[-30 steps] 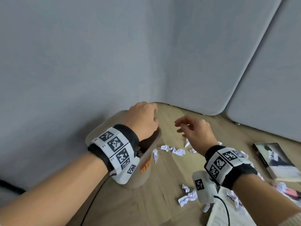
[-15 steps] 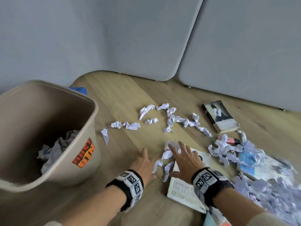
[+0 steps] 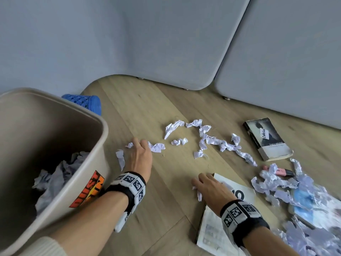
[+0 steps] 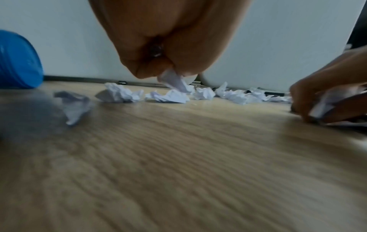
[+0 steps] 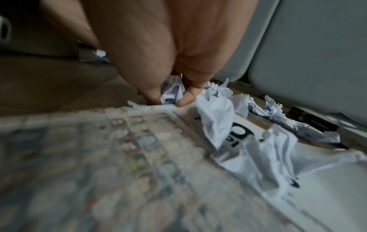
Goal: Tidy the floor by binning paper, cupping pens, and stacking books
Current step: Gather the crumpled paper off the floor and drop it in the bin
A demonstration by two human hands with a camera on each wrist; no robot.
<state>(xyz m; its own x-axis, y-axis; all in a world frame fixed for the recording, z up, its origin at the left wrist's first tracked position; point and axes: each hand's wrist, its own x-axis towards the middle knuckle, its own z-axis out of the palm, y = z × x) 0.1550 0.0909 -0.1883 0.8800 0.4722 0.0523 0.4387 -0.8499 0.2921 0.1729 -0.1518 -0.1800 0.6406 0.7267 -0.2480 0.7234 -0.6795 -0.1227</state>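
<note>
Crumpled white paper scraps (image 3: 212,140) lie scattered over the wooden floor. My left hand (image 3: 139,151) is down beside the beige bin (image 3: 55,145) and pinches one paper scrap (image 4: 174,80) between its fingertips. My right hand (image 3: 208,183) rests at the corner of a white printed book (image 3: 217,230) and its fingers curl round another paper scrap (image 5: 172,91). A dark paperback (image 3: 267,138) lies at the right, and a pink marker (image 3: 282,171) sits half under paper. The bin holds crumpled paper (image 3: 55,178).
A blue mesh cup (image 3: 85,102) lies behind the bin, near the wall. Grey padded panels (image 3: 184,43) close off the floor at the back. A thick heap of torn paper (image 3: 304,209) covers a blue-covered book at the lower right.
Both hands came down from over the bin to the floor. The left hand then moved left and forward onto a scrap near the bin, while the right closed on scraps at the book's corner.
</note>
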